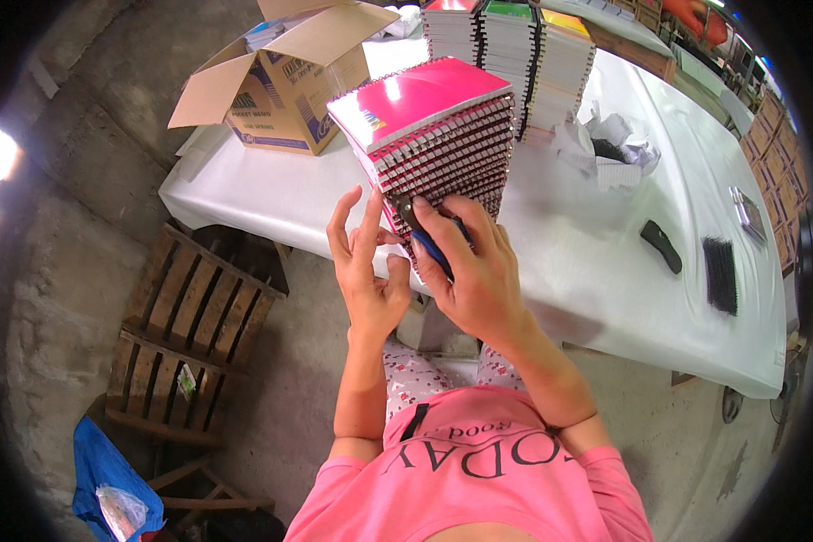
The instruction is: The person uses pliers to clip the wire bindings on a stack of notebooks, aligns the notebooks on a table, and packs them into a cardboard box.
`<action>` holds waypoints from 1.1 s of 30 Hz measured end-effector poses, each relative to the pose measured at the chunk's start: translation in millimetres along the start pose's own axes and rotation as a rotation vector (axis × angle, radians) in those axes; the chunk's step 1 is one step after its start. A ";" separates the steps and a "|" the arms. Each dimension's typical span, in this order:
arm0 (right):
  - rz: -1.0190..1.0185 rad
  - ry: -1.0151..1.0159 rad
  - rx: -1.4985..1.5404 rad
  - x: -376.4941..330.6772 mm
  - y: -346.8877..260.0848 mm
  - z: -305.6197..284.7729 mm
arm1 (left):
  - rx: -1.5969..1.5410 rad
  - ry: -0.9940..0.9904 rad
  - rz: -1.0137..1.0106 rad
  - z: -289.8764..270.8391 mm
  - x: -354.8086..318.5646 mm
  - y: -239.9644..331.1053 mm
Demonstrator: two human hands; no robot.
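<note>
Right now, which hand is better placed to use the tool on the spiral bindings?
Probably the right hand: it grips the blue-handled tool, whose head is at the spiral bindings. The left hand, beside the notebook stack, shows no tool.

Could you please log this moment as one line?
right hand: holds blue-handled pliers at spiral-bound notebook stack; left hand: beside stack; cardboard box: open, on table

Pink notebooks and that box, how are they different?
The pink notebooks are shiny pink on top; the box is brown cardboard. The notebooks' top cover lies shut, while the box's flaps stand open. The right hand holds a blue-handled tool by the notebooks; no hand touches the box. Both have corners.
</note>
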State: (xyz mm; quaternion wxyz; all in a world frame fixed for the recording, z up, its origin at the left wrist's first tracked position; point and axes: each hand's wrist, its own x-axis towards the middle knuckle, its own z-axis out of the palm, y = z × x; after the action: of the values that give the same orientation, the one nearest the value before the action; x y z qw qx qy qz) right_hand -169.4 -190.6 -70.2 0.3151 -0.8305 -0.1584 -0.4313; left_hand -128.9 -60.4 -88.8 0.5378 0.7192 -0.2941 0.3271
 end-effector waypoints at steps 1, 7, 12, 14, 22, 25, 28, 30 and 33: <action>0.061 -0.026 0.158 1.8 -3.2 -1.7 | -0.007 0.001 0.002 0.0 -0.4 -0.7; 0.752 -0.405 1.074 12.9 -1.1 -24.0 | -0.034 -0.001 -0.029 1.8 -3.8 -2.9; 0.038 0.018 0.004 1.9 0.2 -17.1 | -0.076 0.070 -0.011 -2.9 4.1 -0.1; -0.035 0.061 -0.074 6.3 -1.9 -18.2 | -0.024 0.037 0.015 -5.6 8.0 -3.4; -0.122 0.099 -0.214 13.6 3.8 -5.6 | 0.010 0.006 0.046 -3.2 13.0 3.3; -0.135 0.110 -0.220 13.0 6.5 -2.9 | -0.016 0.019 0.054 -1.1 13.4 2.5; -0.136 0.103 -0.193 12.9 6.3 -2.4 | -0.050 0.045 0.050 1.1 13.4 2.9; -0.152 0.094 -0.170 12.4 6.1 -2.5 | -0.058 0.046 0.039 1.5 12.8 2.6; -0.125 0.066 -0.088 12.6 4.5 -2.2 | -0.056 0.047 0.047 1.4 13.5 3.0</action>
State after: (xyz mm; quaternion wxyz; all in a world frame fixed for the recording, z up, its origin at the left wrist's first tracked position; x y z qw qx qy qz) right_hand -161.1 -195.6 -60.8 0.2560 -0.8173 -0.1803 -0.4838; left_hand -122.7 -63.4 -76.7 0.5565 0.6891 -0.3072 0.3480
